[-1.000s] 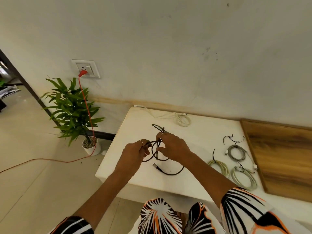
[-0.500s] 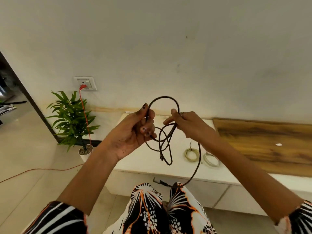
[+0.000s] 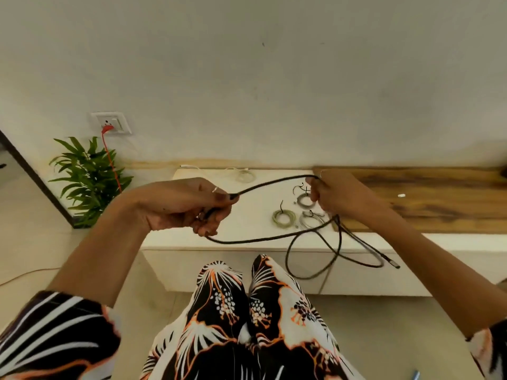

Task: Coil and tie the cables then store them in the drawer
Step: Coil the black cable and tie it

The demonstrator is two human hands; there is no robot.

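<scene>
A long black cable (image 3: pixel 274 183) stretches between my two hands in the air above the white table (image 3: pixel 247 231). My left hand (image 3: pixel 192 207) is closed around one end of it. My right hand (image 3: pixel 332 196) pinches it further along, and the rest hangs below in loose loops with its plug (image 3: pixel 393 263) dangling at the right. Three coiled, tied cables lie on the table behind it: a greenish one (image 3: pixel 284 217), a grey one (image 3: pixel 304 200) and a pale one (image 3: pixel 311 219). No drawer is visible.
A loose white cable (image 3: pixel 244 175) lies at the table's back edge. A wooden top (image 3: pixel 439 198) adjoins the table on the right. A potted plant (image 3: pixel 87 176) stands on the floor at the left under a wall socket (image 3: pixel 111 123) with an orange cord.
My hands have moved apart and the black cable's small loops have been pulled out into one long span. The view has tilted and drawn back from the table.
</scene>
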